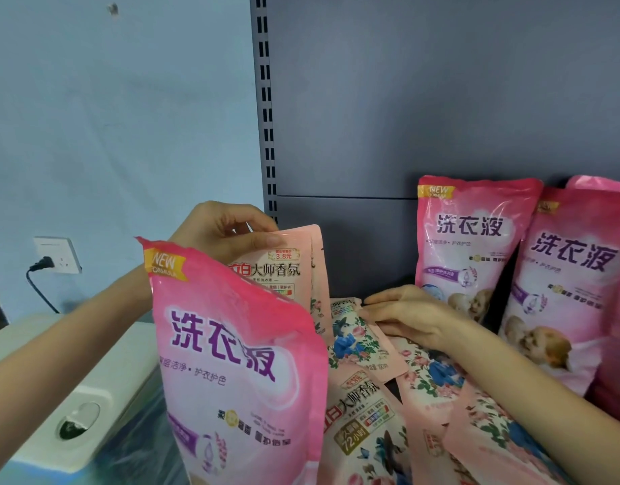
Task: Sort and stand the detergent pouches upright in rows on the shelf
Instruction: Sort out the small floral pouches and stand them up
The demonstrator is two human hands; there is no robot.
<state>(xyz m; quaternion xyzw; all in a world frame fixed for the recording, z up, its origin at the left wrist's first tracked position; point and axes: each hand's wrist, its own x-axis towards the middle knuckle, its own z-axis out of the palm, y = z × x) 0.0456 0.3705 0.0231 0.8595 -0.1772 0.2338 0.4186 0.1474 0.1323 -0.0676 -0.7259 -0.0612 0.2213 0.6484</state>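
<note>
My left hand point(224, 232) pinches the top edge of a small pale-pink floral pouch point(284, 271), held upright near the shelf's back left. A big pink pouch point(238, 362) stands in front of it and hides its lower half. My right hand point(410, 316) lies with straight fingers on a small floral pouch point(357, 337) that lies flat on the shelf. Several more small floral pouches point(368, 421) lie flat in a pile below it. Two big pink pouches point(469, 246) point(567, 285) stand upright against the back panel at the right.
The grey shelf back panel point(424, 117) and slotted upright point(266, 110) rise behind. To the left are a blue wall, a socket with a black plug point(56, 255), and a white appliance point(74, 397) beside the shelf.
</note>
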